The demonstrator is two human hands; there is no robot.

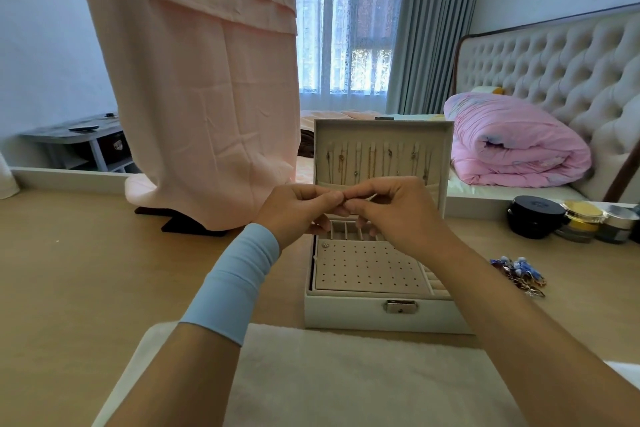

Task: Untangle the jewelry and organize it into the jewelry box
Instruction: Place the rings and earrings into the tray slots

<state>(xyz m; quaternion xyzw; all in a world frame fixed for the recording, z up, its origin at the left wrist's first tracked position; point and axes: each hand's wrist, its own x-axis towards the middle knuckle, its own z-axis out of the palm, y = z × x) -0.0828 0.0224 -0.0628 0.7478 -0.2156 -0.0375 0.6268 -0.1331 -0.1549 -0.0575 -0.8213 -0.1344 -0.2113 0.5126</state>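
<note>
A bedroom in a home: beyond the wooden desk lies a bed with a tufted headboard and a rolled pink quilt. Grey curtains hang at the window, and a jewelry box and cosmetic jars stand on the desk.

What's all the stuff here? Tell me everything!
jewelry box: one, white, open, middle of the table
necklaces: several, gold and silver, hanging in its lid
stud: one, silvery, on its dotted pad
jewelry tangle: one, blue, right of the box
jars: three, black, gold, silver, far right
towel: one, white, nearest edge
draped cloth: one, pink, left of the box
quilt: one, pink, rolled, behind right
sleeve: one, light blue, left wrist
left grip: one, pinches a tiny piece above the box
right grip: one, pinches the same piece
</note>
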